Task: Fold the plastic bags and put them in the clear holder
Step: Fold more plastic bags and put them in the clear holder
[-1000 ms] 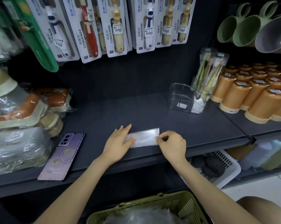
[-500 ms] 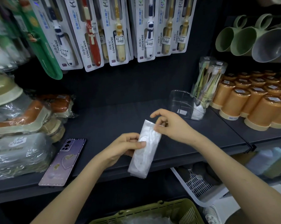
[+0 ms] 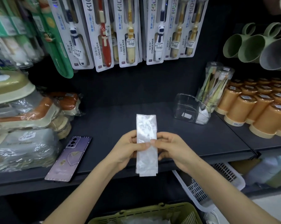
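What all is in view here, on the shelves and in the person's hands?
plastic bag: one, whitish clear, folded into a long strip, held above the front of the shelf
clear holder: one, transparent, on the shelf right of centre
phone: one, purple back, lying on the shelf, left
toothbrush packs: several, white cards, hanging on the back wall
orange cups: many, orange with cream bases, far right
mugs: three, two green and one grey, upper right
green basket: one, olive green, bottom edge
left hand: one, pinching the bag's left edge
right hand: one, pinching the bag's right edge
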Tool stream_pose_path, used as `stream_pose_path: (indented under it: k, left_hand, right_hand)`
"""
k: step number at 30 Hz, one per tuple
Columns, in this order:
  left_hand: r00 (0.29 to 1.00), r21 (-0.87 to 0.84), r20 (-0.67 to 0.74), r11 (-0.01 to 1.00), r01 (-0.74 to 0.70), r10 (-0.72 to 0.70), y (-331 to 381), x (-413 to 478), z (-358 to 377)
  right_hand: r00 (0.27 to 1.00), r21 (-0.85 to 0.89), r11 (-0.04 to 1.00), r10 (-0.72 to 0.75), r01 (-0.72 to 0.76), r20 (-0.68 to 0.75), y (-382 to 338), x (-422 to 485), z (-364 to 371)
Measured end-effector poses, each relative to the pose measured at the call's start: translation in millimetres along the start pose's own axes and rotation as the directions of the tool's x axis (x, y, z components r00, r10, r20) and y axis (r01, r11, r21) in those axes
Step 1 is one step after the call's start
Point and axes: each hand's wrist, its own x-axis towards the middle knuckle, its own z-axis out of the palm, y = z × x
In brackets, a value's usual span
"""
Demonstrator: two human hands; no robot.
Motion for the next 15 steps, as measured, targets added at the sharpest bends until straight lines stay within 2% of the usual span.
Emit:
stream_pose_path:
  k: [5,11,15]
  left_hand:
    - [0.998,-0.106,-0.048,0.993,0.045,-0.050,0,-5,3]
    - [0.979,-0.294,0.031,0.935,0.200,-0.200,9,-8,-5]
    - [0.952,-0.182,0.083,0.935,0.305,-0.295,15,-5,-9]
  right_hand:
    - [0.994,0.079,0.995,-0.049,0.057,-0.099,4,3,9]
    - [0.953,0.008,0.963,-0.265,0.269,-0.148,2,-1,8]
    - [0.916,-0.052,0.924,-0.382,0.378,-0.125,1,-2,5]
